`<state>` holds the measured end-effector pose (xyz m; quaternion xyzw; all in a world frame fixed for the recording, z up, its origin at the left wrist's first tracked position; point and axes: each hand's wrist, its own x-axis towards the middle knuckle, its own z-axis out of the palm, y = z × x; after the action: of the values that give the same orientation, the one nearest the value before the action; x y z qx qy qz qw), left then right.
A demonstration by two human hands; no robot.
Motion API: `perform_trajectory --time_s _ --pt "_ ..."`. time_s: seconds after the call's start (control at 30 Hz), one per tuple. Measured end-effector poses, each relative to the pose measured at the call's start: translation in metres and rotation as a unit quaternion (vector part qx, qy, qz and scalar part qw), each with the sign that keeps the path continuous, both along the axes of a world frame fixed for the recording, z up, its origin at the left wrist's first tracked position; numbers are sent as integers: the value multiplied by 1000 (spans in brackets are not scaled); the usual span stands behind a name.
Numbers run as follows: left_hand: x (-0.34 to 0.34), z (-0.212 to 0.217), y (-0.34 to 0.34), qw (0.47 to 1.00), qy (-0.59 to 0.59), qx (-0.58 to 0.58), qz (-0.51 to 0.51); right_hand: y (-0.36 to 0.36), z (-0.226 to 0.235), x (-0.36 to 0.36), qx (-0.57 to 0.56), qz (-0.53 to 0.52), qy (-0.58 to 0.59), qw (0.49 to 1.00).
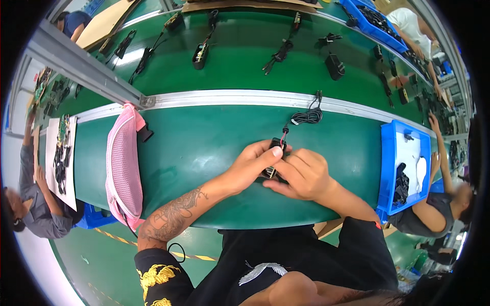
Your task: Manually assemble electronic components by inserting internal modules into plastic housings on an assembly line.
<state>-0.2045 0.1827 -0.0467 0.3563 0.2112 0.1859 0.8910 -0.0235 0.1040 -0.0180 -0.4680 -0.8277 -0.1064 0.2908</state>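
Both of my hands are closed around a black power adapter over the near green table. Its housing looks uncovered, with light-coloured parts showing inside. My left hand grips it from the left, the thumb lying across its upper part. From the right, my right hand holds the lower end between bent fingers. A black cable runs from the adapter's far end, and its tied coil lies by the metal rail. Red wire shows where the cable meets the adapter. My fingers hide much of the housing.
A pink mesh bag lies at left, and a blue tray with black parts stands at right. Beyond the metal rail, more adapters with cables rest on a green belt. Other people work at both sides. A metal post rises at left.
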Motion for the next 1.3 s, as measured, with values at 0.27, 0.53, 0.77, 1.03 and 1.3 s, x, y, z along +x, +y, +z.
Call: perform_trajectory --time_s 0.27,0.53,0.77,1.03,1.3 --pt "-8 8 10 989 45 107 -90 3 5 21 35 47 86 995" --pt "-12 17 16 979 47 154 -129 12 2 31 -188 43 258 947" --pt "-16 22 27 962 109 223 -113 5 0 51 -236 79 379 891" --pt "-17 22 22 912 187 345 -120 5 11 28 -188 -28 404 895" --pt "-12 25 16 932 163 310 -95 7 5 28 -190 33 302 933"
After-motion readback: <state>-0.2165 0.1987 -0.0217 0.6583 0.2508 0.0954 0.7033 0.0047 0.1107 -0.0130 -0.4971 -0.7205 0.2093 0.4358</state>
